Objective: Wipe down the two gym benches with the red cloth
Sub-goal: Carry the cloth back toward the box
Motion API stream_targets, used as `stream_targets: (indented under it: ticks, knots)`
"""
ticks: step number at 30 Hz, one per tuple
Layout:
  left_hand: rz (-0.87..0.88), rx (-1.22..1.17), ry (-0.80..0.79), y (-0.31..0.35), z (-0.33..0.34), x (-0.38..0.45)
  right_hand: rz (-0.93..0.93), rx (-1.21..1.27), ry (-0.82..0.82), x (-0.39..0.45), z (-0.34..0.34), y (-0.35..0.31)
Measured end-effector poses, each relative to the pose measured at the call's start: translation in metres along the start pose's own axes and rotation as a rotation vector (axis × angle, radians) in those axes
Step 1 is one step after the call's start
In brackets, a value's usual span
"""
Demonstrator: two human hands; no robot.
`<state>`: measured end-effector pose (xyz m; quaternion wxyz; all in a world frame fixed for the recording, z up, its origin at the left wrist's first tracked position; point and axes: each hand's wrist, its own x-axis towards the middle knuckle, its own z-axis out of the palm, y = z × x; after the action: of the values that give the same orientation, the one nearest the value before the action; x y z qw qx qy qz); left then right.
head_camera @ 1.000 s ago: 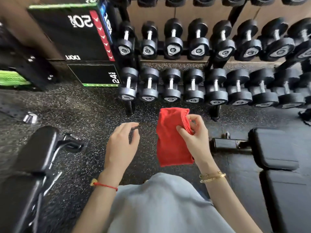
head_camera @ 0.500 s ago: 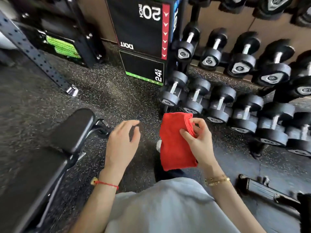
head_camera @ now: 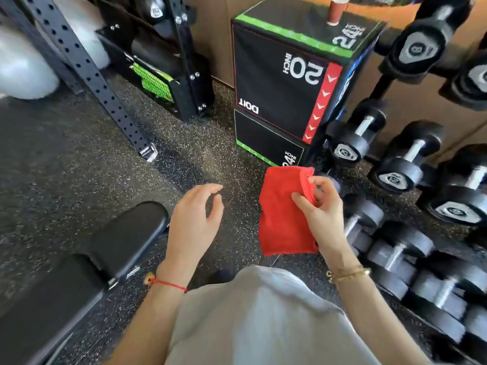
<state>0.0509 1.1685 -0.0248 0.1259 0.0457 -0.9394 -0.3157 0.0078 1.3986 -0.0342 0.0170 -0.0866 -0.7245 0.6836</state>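
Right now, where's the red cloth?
In the head view, the cloth hangs folded from the right hand, right of centre, above the floor between the bench on the left and the dumbbells on the right.

Bare floor (head_camera: 87, 180) lies between bench (head_camera: 87, 259) and dumbbells (head_camera: 395, 175).

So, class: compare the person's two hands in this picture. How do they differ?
The right hand pinches the folded red cloth; the left hand holds nothing, fingers loosely curled. The right wrist wears gold bracelets, the left a red string. The left hand is nearer the bench. Both are raised in front of the body.
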Motion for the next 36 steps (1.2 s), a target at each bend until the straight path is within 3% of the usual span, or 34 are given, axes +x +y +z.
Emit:
stream_targets:
  ticks: [12,23,36]
  knots:
    - [-0.084,-0.035,0.055,-0.076,0.013,0.198,0.014,-0.043,-0.090,0.192,0.126,-0.010]
    - [0.077,-0.004,-0.028,-0.156,-0.017,0.448,-0.001,0.016,0.057,0.366,0.268,-0.051]
    - [0.188,-0.058,-0.132,-0.179,0.024,0.638,0.014,-0.038,0.232,0.526,0.317,-0.070]
